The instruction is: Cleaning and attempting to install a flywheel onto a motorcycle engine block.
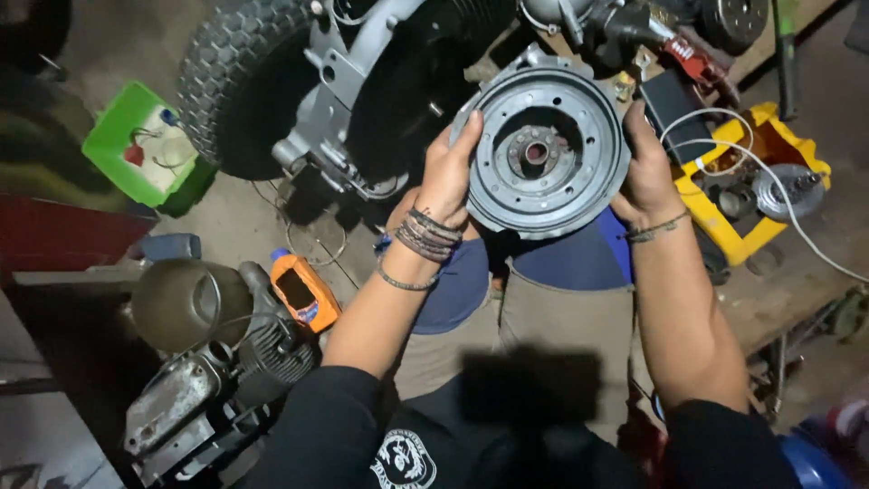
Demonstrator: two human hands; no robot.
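Head cam: left hand (450, 177) and right hand (647, 172) grip the round grey metal hub plate (543, 149) at 9 and 3 o'clock, with a knobby tyre (231, 81) off toward 10.

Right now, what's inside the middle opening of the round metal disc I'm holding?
Inside the round metal disc, held by the left hand and right hand, sits a small hub with bolts. Whatever lies behind the disc is covered.

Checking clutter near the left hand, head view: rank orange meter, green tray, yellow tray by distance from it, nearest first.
From the left hand:
1. Orange meter, on the floor below-left of it.
2. Yellow tray, far right, past the right hand.
3. Green tray, far left by the tyre.
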